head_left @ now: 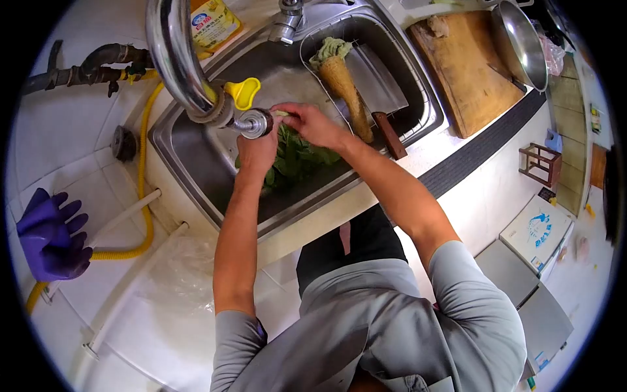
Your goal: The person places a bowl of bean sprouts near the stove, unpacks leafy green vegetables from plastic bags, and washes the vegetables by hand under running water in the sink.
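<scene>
Both hands meet over the left sink basin [189,166], just beside the faucet spout. My left hand [258,153] is closed at a pale green stem [281,114], its fingers partly covered by the spout. From the right, my right hand [315,125] pinches the same stem with thumb and fingers. Below both hands lies a heap of dark leafy greens [287,160] in the basin. To the right, a long tan stalk [344,88] with a ruffled pale green end rests in a wire basket [428,111], beside a cleaver [390,135] with a wooden handle.
A chrome faucet [176,59] with a yellow handle [242,93] rises close to my left hand. A wooden cutting board [464,72] and metal bowl [520,42] stand right. Purple gloves [52,235] hang left; a yellow bottle [214,25] stands behind.
</scene>
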Demonstrator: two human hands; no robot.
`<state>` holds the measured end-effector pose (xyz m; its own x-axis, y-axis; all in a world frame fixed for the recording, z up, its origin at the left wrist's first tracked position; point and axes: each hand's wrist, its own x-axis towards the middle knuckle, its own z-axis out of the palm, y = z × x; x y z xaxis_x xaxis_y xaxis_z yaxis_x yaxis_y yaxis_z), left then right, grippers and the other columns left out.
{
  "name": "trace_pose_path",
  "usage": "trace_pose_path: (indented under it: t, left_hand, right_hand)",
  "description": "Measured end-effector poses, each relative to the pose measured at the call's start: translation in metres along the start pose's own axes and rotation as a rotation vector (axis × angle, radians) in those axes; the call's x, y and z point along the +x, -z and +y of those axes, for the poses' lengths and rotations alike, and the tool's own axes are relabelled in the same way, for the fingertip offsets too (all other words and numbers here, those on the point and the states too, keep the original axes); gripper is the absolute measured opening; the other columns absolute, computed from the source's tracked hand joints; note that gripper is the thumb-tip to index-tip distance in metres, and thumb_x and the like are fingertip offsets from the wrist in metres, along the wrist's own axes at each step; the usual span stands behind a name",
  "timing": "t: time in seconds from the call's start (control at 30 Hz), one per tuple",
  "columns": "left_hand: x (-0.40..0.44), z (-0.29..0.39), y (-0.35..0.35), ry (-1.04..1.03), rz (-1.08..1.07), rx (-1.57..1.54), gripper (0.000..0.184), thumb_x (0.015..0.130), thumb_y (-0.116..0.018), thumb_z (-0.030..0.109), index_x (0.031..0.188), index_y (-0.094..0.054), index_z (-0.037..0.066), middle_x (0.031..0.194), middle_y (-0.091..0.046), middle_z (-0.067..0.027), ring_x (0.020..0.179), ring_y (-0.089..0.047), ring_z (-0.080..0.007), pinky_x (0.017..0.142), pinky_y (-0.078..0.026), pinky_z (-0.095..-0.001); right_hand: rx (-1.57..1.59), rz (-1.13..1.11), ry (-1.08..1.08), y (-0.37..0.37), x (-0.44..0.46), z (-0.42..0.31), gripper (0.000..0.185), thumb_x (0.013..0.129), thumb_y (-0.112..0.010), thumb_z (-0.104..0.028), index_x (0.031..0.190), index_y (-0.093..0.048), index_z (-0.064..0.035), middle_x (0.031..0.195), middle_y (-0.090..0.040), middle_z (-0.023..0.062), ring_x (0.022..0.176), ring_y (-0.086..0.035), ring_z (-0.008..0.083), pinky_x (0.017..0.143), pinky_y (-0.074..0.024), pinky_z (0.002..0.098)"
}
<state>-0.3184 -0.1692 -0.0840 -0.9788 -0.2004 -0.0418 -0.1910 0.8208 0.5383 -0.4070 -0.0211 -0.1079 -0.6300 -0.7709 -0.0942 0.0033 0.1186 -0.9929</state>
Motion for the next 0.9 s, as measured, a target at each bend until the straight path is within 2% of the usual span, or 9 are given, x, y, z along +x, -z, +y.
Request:
trace_pose_path:
  t: [0.03,0.07,0.1,0.13,0.17,0.27,0.43,0.53,0.9]
  left_hand:
    - [0.003,-0.014,-0.009,-0.027,0.038,-0.103,0.017,0.096,-0.054,0.016,0.105,-0.062,0.005,0.078,-0.06,-0.0118,0.069,-0.058,-0.0294,0.06,-0.046,-0.038]
    - [-0.002,-0.027,-0.016,-0.027,0.033,-0.1,0.017,0.096,-0.054,0.016,0.105,-0.062,0.005,0.078,-0.06,-0.0118,0.069,-0.058,-0.0294,0.06,-0.046,-0.038]
    - [-0.004,-0.032,-0.018,0.267,-0.111,-0.574,0.015,0.097,-0.056,0.02,0.102,-0.061,0.007,0.076,-0.059,-0.0081,0.065,-0.056,-0.0246,0.055,-0.044,-0.0359]
    - [-0.005,-0.037,-0.018,0.566,-0.255,-1.044,0.014,0.097,-0.057,0.023,0.099,-0.06,0.009,0.075,-0.058,-0.0043,0.06,-0.055,-0.0199,0.05,-0.042,-0.0338]
    - [-0.007,-0.046,-0.015,0.592,-0.314,-1.443,0.009,0.096,-0.058,0.018,0.092,-0.057,0.01,0.07,-0.047,0.0029,0.056,-0.042,-0.0097,0.048,-0.034,-0.0254]
    - [-0.007,-0.019,-0.005,0.757,-0.077,-1.758,0.012,0.097,-0.06,0.022,0.093,-0.057,0.01,0.069,-0.047,0.0025,0.056,-0.042,-0.01,0.047,-0.033,-0.0247]
    - [-0.008,0.026,-0.014,0.765,-0.029,-1.573,0.016,0.094,-0.067,0.022,0.095,-0.058,0.01,0.072,-0.052,0.0033,0.058,-0.045,-0.0082,0.048,-0.033,-0.0229]
    - [-0.012,0.02,-0.023,0.748,0.054,-1.386,0.017,0.09,-0.073,0.016,0.097,-0.059,0.01,0.079,-0.058,0.0038,0.06,-0.049,-0.0069,0.048,-0.035,-0.0227]
    - [-0.013,-0.001,-0.015,0.732,0.064,-1.349,0.019,0.087,-0.075,0.014,0.096,-0.06,0.007,0.072,-0.054,0.0031,0.051,-0.04,-0.0046,0.045,-0.029,-0.0231]
  right_hand:
    - [0.029,-0.042,0.024,0.005,0.005,0.009,0.037,0.096,-0.055,-0.002,0.133,-0.057,-0.0058,0.094,-0.063,0.0019,0.074,-0.051,0.0082,0.068,-0.0469,0.0271]
    - [0.059,-0.083,0.048,0.009,0.005,0.017,0.037,0.097,-0.054,-0.003,0.133,-0.057,-0.0067,0.096,-0.064,0.0012,0.076,-0.052,0.0074,0.069,-0.0469,0.0262]
    - [0.304,-0.197,-0.346,0.021,0.004,-0.002,0.034,0.099,-0.053,-0.006,0.133,-0.058,-0.0066,0.098,-0.063,0.0027,0.079,-0.053,0.0089,0.073,-0.048,0.0265]
    - [0.308,-0.194,-0.346,0.025,0.0,0.005,0.034,0.099,-0.053,-0.006,0.133,-0.058,-0.0066,0.098,-0.063,0.0027,0.079,-0.053,0.0089,0.073,-0.048,0.0265]
    - [0.548,-0.194,-0.347,0.028,-0.002,0.014,0.034,0.1,-0.052,-0.007,0.134,-0.056,-0.0064,0.098,-0.063,0.0032,0.079,-0.055,0.0108,0.074,-0.0487,0.0269]
    - [0.862,-0.114,-0.334,0.021,-0.008,0.015,0.033,0.1,-0.052,-0.006,0.133,-0.054,-0.004,0.096,-0.063,0.0062,0.081,-0.058,0.0142,0.075,-0.0509,0.0289]
    - [0.895,0.211,-0.379,-0.008,-0.02,0.013,0.022,0.095,-0.06,-0.002,0.117,-0.056,-0.0006,0.101,-0.064,0.008,0.089,-0.062,0.0146,0.076,-0.0536,0.0298]
    - [0.55,0.218,-0.283,-0.012,-0.02,0.007,0.024,0.093,-0.063,-0.001,0.116,-0.055,0.0001,0.1,-0.063,0.0064,0.083,-0.062,0.0125,0.074,-0.053,0.0256]
    - [0.269,0.072,-0.178,-0.009,-0.015,0.001,0.029,0.086,-0.074,-0.006,0.111,-0.06,0.0011,0.087,-0.067,0.0033,0.08,-0.059,0.0072,0.071,-0.0491,0.0249]
